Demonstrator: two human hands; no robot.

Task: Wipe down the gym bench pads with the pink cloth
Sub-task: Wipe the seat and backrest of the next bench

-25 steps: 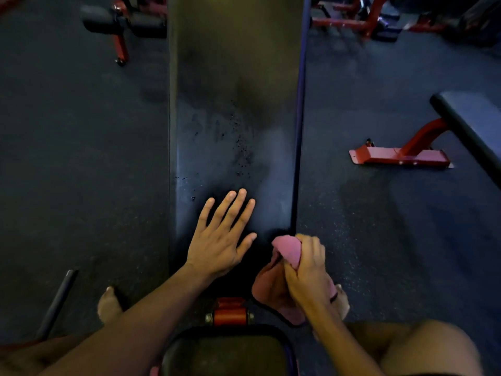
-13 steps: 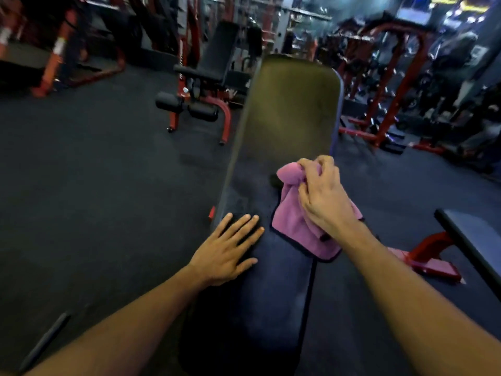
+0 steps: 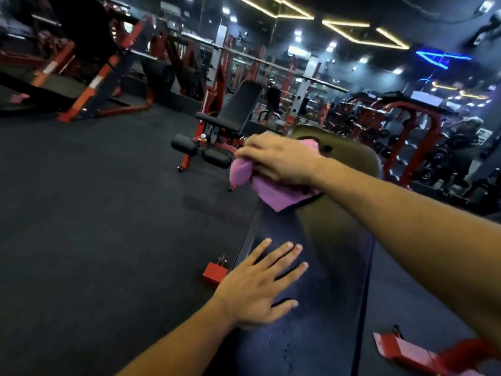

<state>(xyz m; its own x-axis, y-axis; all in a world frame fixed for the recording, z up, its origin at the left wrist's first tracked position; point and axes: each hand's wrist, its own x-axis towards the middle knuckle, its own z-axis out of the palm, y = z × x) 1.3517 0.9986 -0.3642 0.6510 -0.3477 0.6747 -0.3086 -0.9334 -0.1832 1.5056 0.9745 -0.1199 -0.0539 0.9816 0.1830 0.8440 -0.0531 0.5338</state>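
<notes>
Pink and soft, the pink cloth (image 3: 273,189) lay bunched up on the far end of the bench pad (image 3: 328,267), a bit above the middle of the frame. The right hand (image 3: 282,158) sat on top of it, fingers curled over the bunched fabric and gripping it against the pad. One fat fold of cloth poked out past the fingertips on the left. A dark trim ran along the cloth's lower edge.

The bench pad was long and flat with rounded corners. Its cover looked like smooth dark vinyl, with tiny specks near the bottom of the frame. The far end looked dull and olive under the lights.

The left hand (image 3: 260,283) rested flat on the near part of the pad, low in the middle of the frame, fingers straight and spread, holding nothing.

The floor (image 3: 95,226) was dark and grainy, like rubber matting. Another bench (image 3: 227,118) with round black foam rollers and a red metal frame stood behind, in the upper middle. A red metal foot (image 3: 406,354) showed at the lower right. No writing could be read anywhere.
</notes>
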